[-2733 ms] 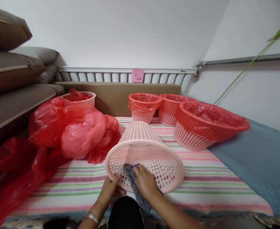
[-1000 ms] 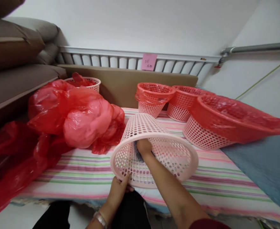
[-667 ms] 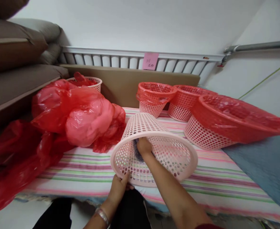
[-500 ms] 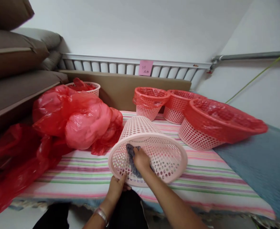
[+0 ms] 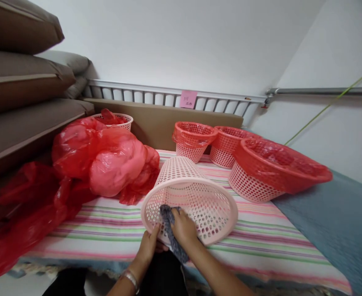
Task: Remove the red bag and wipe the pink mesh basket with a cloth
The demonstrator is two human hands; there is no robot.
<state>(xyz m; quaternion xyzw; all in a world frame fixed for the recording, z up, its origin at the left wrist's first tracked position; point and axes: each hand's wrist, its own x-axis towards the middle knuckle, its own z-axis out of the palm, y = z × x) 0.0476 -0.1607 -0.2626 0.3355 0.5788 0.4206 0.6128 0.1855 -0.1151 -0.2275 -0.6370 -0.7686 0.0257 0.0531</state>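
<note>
A pale pink perforated plastic basket [image 5: 182,169] lies on its side on the striped cloth, its wide mouth turned toward me. My left hand [image 5: 149,246] grips the basket's rim at the lower left, thumb on the inner side and fingers beneath. Inside the mouth, close to that rim, my right hand [image 5: 183,227] is closed on a dark grey cloth [image 5: 170,230], pressing it against the lower inner wall. Part of the cloth hangs over the rim toward my lap. The right hand's fingertips are partly hidden in the cloth.
Behind stand three baskets lined with red bags: one [image 5: 195,139], a second [image 5: 227,146], and a larger-looking third [image 5: 258,176]. Left lies a heap of red plastic bags [image 5: 116,160], with another basket [image 5: 126,121] behind. Stacked brown cushions [image 5: 20,78] rise at the left.
My right hand has drawn the grey cloth down and toward me, from deeper in the basket to its rim. My left hand still holds the rim. The view has tilted slightly.
</note>
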